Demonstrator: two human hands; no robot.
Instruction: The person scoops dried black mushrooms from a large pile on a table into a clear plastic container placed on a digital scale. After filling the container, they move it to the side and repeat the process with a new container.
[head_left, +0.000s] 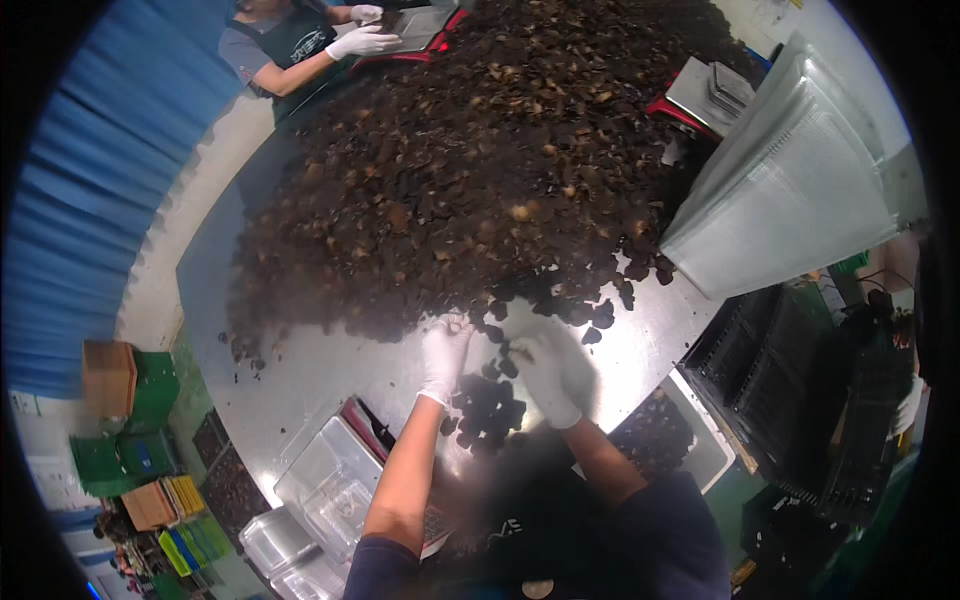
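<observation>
A large heap of dark brown, flat dried pieces, possibly dried fungus (465, 187), covers much of a shiny metal table (315, 375). My left hand (448, 349), in a white glove, is at the heap's near edge with its fingers bent together; whether a piece is between them is not clear. To its right, my right hand (540, 367), also gloved in white, has curled fingers beside a few loose dark pieces (502, 364); its grip is blurred. A small group of dark pieces (487, 411) lies between my forearms, close to my body.
Clear plastic containers (334, 472) stand at the near left. Stacked translucent tubs (787, 180) lean at the right, above black crates (772, 375). A white tray (705, 427) holds dark pieces. Across the table, a co-worker's gloved hands (364, 39) are over a scale (420, 34); another scale (694, 90) stands far right.
</observation>
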